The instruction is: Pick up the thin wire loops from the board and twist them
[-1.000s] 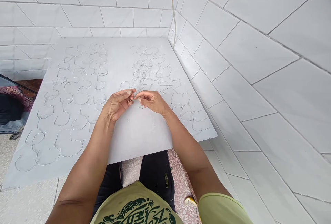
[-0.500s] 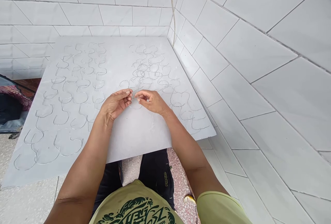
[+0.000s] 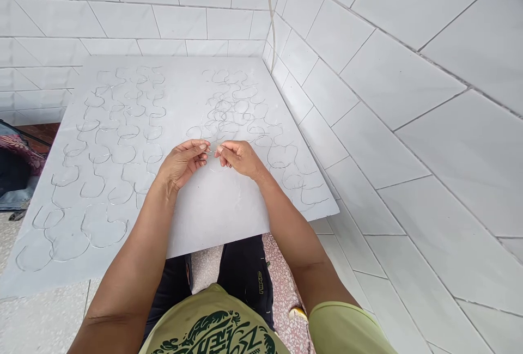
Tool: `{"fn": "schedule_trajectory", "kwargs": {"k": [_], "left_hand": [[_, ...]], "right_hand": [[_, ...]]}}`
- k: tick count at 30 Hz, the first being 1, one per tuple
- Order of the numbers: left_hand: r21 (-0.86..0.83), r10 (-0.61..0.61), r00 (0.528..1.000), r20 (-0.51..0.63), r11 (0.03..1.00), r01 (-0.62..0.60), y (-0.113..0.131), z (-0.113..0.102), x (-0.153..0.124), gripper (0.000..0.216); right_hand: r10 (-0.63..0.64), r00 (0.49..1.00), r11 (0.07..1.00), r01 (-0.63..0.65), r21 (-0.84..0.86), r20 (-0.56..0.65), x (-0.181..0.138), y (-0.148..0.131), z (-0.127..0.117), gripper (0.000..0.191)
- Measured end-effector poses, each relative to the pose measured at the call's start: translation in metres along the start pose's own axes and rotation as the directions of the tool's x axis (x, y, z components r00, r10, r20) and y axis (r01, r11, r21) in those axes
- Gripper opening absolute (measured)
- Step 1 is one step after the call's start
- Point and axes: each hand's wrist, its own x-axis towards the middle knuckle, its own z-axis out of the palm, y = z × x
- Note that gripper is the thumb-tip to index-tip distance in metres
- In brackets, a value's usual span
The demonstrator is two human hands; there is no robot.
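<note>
Over the desk, the left hand partly hid a thin wire; left of the desk, a dark bundle was cropped.

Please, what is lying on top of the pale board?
Thin curved wires lie on the pale board, at left and right. The left hand, right hand and forearms hide some of it; what they cover cannot be seen.

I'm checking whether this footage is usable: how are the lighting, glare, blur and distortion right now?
Head view: bright, soft light, no hard shadows on the white board; head view: faint glints on the bent wires; head view: wall tiles look stretched toward the edge; head view: left hand and right hand fairly sharp, thin wire hard to trace.
</note>
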Motion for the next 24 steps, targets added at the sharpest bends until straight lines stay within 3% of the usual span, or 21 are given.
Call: {"fn": "schedule_trajectory", "kwargs": {"k": [4, 7, 15, 19, 24], "left_hand": [[-0.028, -0.006, 1.000, 0.000, 1.000, 0.006, 0.001, 0.000, 0.000, 0.024], [-0.032, -0.008, 1.000, 0.011, 0.999, 0.008, 0.002, 0.000, -0.001, 0.023], [0.064, -0.063, 0.992, 0.106, 0.996, 0.056, -0.002, 0.007, -0.002, 0.022], [0.104, -0.068, 0.988, 0.137, 0.993, 0.054, -0.004, 0.014, -0.005, 0.020], [0.182, 0.025, 0.995, 0.097, 0.982, -0.043, -0.004, 0.021, -0.009, 0.020]], "right_hand": [[0.010, 0.999, 1.000, -0.011, 0.003, 0.046, 0.000, 0.003, 0.001, 0.047], [0.047, 0.997, 0.994, -0.054, 0.098, 0.067, 0.002, 0.005, 0.000, 0.047], [0.054, 0.995, 0.924, -0.019, 0.382, -0.082, 0.008, 0.005, -0.004, 0.040], [0.041, 0.991, 0.909, 0.017, 0.417, -0.130, 0.010, 0.008, -0.003, 0.035], [0.024, 0.985, 0.908, 0.050, 0.416, -0.169, 0.011, 0.012, -0.002, 0.035]]}}
